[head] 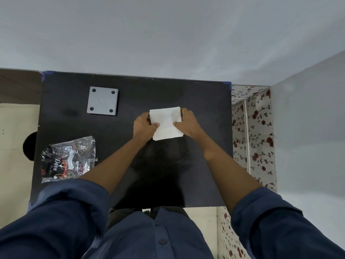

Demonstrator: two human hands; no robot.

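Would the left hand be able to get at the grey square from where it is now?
Probably yes: only open table lies between the left hand and the grey square. But it pinches the napkin, so it must let go first.

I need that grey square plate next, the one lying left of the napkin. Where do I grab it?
Probably two opposite side edges, from straight above: the grey square plate lies flat and thin on the black table, four dark dots up, sides unobstructed. The left hand, now holding the white napkin, is nearer.
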